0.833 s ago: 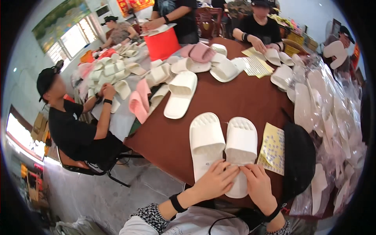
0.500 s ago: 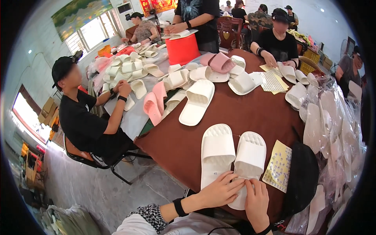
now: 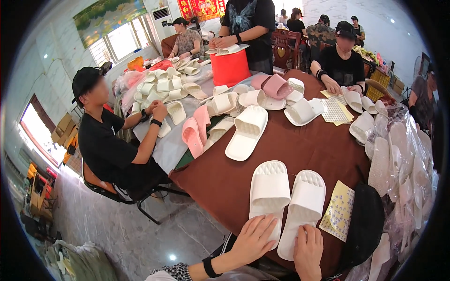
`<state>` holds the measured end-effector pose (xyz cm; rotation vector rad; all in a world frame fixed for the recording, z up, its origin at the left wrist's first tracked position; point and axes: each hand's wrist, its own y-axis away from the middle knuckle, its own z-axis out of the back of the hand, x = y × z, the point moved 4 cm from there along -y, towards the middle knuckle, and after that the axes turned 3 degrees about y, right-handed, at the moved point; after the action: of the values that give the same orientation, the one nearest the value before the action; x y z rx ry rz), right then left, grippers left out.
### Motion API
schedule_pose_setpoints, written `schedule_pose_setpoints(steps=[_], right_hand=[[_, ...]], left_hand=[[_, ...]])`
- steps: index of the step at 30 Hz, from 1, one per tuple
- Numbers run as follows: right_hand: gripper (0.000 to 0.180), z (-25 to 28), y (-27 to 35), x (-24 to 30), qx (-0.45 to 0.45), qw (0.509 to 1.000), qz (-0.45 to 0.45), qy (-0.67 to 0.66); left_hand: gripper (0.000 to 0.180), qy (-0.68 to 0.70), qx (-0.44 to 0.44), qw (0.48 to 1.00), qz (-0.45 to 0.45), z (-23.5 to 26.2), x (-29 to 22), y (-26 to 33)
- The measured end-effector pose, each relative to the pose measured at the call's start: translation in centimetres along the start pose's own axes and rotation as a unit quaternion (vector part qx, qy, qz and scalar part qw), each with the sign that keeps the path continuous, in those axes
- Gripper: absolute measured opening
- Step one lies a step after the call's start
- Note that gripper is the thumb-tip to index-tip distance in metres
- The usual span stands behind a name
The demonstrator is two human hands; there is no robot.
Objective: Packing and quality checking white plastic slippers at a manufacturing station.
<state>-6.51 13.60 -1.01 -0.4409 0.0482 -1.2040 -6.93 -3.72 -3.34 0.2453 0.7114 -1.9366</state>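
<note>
Slippers [image 3: 269,189] seem light, soft, best held by edges, while my left hand [image 3: 253,238] lies flat, apart from right hand [image 3: 308,250], whose grip I cannot tell.

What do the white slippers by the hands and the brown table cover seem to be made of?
White slippers: probably moulded foam or soft plastic, matte; thick, smooth straps and quilted toe areas suggest it. Brown table cover: likely cloth, dull, with faint soft creases; fibre unclear.
</note>
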Motion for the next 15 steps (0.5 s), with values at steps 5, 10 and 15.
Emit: schedule_pose_setpoints(steps=[5, 10, 15], right_hand=[[0.031, -0.8, -0.5, -0.7, 0.011, 1.0, 0.008, 0.004], [0.034, -1.3, 0.2, -0.3, -0.005, 1.0, 0.001, 0.017], [0.061, -1.2, 1.4, -0.2, 0.041, 0.999, -0.011, 0.0]], left_hand=[[0.065, 0.013, 0.01, 1.0, -0.014, -0.4, 0.8, 0.4], [0.068, 0.059, 0.009, 0.997, -0.057, -0.2, 2.0, -0.3], [0.067, 0.026, 0.013, 0.998, -0.049, -0.2, 2.0, -0.2]])
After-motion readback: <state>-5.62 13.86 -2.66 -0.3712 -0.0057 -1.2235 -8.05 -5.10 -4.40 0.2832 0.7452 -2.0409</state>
